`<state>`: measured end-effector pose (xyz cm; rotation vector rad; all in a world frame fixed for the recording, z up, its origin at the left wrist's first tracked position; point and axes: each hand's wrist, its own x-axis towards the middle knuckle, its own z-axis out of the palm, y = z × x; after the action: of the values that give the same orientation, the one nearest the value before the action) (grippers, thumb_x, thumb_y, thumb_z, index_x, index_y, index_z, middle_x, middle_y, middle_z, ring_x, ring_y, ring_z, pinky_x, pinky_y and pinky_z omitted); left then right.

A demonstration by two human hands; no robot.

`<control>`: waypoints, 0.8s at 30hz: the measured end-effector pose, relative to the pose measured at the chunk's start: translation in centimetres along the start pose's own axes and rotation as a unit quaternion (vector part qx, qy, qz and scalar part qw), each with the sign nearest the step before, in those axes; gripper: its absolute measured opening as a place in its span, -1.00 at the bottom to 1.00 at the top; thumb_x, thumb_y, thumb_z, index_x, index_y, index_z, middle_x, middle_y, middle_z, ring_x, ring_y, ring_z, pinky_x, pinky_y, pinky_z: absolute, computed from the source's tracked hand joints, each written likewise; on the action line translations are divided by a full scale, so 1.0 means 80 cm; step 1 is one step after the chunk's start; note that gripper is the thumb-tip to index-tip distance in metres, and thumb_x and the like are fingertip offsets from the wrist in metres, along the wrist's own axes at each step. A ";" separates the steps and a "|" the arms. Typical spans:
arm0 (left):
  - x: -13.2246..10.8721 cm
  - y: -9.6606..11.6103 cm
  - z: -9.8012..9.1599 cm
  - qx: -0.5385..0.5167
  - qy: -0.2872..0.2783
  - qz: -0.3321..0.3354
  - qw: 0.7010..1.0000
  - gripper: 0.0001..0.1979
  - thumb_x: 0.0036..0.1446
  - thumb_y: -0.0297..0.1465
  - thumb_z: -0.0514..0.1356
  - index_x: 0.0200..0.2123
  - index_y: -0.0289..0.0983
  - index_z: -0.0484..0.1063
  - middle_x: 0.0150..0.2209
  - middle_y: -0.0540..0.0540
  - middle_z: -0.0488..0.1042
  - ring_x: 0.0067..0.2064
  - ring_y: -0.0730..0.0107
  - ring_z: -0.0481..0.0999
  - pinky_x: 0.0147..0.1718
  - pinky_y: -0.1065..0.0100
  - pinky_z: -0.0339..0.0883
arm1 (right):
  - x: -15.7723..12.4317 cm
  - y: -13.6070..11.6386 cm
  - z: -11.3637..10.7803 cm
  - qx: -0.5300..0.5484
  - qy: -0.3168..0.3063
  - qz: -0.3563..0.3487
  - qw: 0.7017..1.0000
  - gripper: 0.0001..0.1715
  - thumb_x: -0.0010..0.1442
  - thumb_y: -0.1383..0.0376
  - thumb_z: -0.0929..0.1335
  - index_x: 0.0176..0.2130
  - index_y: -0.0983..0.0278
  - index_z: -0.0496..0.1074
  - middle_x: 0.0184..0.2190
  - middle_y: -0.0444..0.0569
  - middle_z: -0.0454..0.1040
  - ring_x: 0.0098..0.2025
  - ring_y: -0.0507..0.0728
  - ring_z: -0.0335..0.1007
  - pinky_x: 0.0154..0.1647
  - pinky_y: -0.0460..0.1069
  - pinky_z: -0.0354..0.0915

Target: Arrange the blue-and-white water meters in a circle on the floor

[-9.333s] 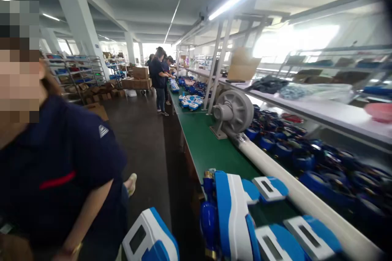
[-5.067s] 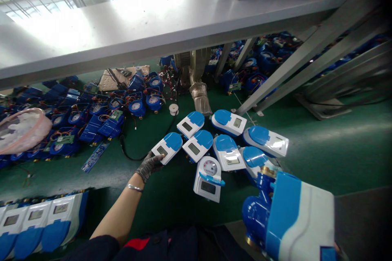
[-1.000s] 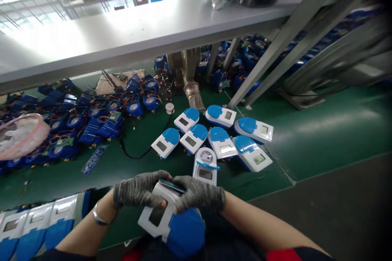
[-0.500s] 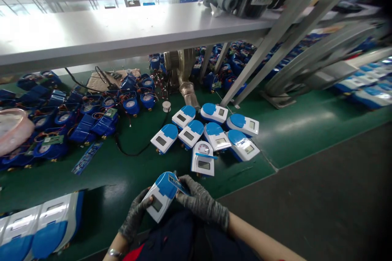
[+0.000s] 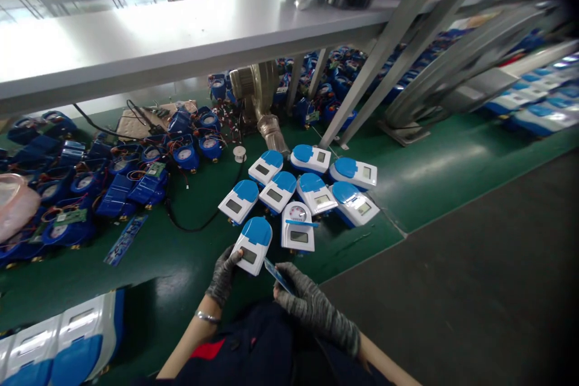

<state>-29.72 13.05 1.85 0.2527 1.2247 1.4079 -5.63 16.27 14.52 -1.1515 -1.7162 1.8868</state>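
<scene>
My left hand (image 5: 222, 274), in a grey knit glove, grips the near end of a white and blue meter (image 5: 251, 245) that rests on the green bench (image 5: 429, 163), beside the group of like meters (image 5: 312, 187). My right hand (image 5: 312, 307), gloved too, pinches a thin blue card (image 5: 278, 275) just right of that meter. One meter in the group (image 5: 298, 227) lies with its lid open and dial showing.
Open blue meter bodies with wires (image 5: 113, 175) crowd the bench's left. A grey shelf (image 5: 181, 36) overhangs, its slanted steel struts (image 5: 362, 78) landing behind the group. A blower and hose (image 5: 260, 96) stand at the back. More finished meters (image 5: 54, 350) lie at bottom left.
The meter has gone from in front of my body down onto the bench next to the group. My right hand has come off it, keeping the blue card.
</scene>
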 end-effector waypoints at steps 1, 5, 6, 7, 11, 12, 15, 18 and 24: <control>0.001 0.003 0.002 0.006 -0.001 0.000 1.000 -0.46 -0.06 -0.22 0.48 -0.01 -0.31 0.54 -0.16 -0.19 0.62 -0.19 0.15 0.60 -0.14 0.21 0.47 | -0.001 -0.003 0.000 0.000 0.001 0.000 1.000 -0.46 0.11 0.02 0.35 0.00 0.25 0.38 -0.20 0.03 0.52 -0.16 0.27 0.47 -0.10 0.18 0.37; 0.003 0.013 0.011 0.031 0.006 0.009 0.999 -0.46 -0.08 -0.20 0.48 -0.03 -0.31 0.56 -0.19 -0.16 0.63 -0.20 0.18 0.60 -0.15 0.24 0.46 | -0.005 -0.015 -0.001 -0.005 -0.002 0.001 1.000 -0.52 0.11 0.09 0.36 -0.01 0.24 0.39 -0.20 0.00 0.51 -0.17 0.22 0.46 -0.09 0.15 0.36; 0.005 0.014 0.012 0.036 0.009 0.016 0.999 -0.46 -0.07 -0.19 0.48 -0.03 -0.31 0.56 -0.17 -0.16 0.63 -0.18 0.17 0.60 -0.14 0.24 0.46 | -0.006 -0.017 -0.002 -0.001 -0.005 0.001 1.000 -0.53 0.11 0.10 0.36 -0.01 0.24 0.39 -0.20 -0.01 0.51 -0.18 0.21 0.45 -0.10 0.13 0.35; 0.006 0.015 0.014 0.039 0.010 0.022 0.999 -0.46 -0.07 -0.19 0.47 -0.02 -0.30 0.56 -0.15 -0.16 0.63 -0.16 0.16 0.60 -0.13 0.24 0.46 | -0.006 -0.019 -0.003 0.006 -0.008 0.001 1.000 -0.53 0.11 0.11 0.37 -0.01 0.25 0.39 -0.21 -0.02 0.50 -0.18 0.20 0.44 -0.10 0.11 0.35; 0.016 0.017 0.013 0.039 0.006 0.032 0.999 -0.44 -0.05 -0.20 0.46 0.00 -0.34 0.54 -0.10 -0.21 0.61 -0.13 0.14 0.58 -0.10 0.21 0.44 | -0.009 -0.023 -0.008 0.026 -0.018 -0.008 0.999 -0.55 0.14 0.13 0.38 -0.01 0.26 0.39 -0.22 -0.06 0.47 -0.19 0.14 0.39 -0.14 0.04 0.32; 0.020 0.018 0.013 0.040 0.009 0.035 0.999 -0.44 -0.06 -0.21 0.47 -0.01 -0.36 0.54 -0.10 -0.22 0.61 -0.14 0.15 0.58 -0.10 0.20 0.44 | -0.010 -0.023 -0.010 0.027 -0.019 -0.009 0.999 -0.57 0.15 0.14 0.38 -0.01 0.26 0.39 -0.22 -0.07 0.46 -0.20 0.12 0.38 -0.15 0.02 0.31; 0.028 0.020 0.013 0.044 0.020 0.041 0.998 -0.44 -0.06 -0.23 0.47 -0.02 -0.37 0.54 -0.10 -0.23 0.61 -0.13 0.15 0.57 -0.08 0.19 0.43 | -0.014 -0.017 -0.013 0.025 -0.023 -0.014 0.999 -0.58 0.18 0.15 0.38 0.01 0.25 0.38 -0.21 -0.08 0.46 -0.20 0.11 0.37 -0.14 0.01 0.30; 0.032 0.022 0.015 0.047 0.015 0.043 0.998 -0.46 -0.02 -0.24 0.45 0.00 -0.36 0.52 -0.09 -0.22 0.61 -0.12 0.16 0.58 -0.06 0.19 0.43 | -0.011 -0.001 -0.012 0.032 -0.025 -0.021 0.999 -0.55 0.20 0.13 0.39 0.05 0.22 0.37 -0.16 -0.08 0.47 -0.16 0.12 0.39 -0.12 0.02 0.30; 0.028 0.041 0.011 0.016 0.032 -0.005 0.999 -0.36 -0.13 -0.24 0.52 0.02 -0.30 0.44 -0.15 -0.18 0.61 -0.16 0.14 0.61 -0.12 0.17 0.47 | 0.041 0.051 0.017 0.077 0.078 0.020 0.994 -0.59 0.21 0.07 0.38 -0.03 0.21 0.37 -0.21 -0.08 0.47 -0.16 0.15 0.41 -0.07 0.07 0.31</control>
<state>-31.64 16.12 3.62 0.2238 1.3002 1.3982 -7.58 16.91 9.53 -1.2466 -1.4494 1.8615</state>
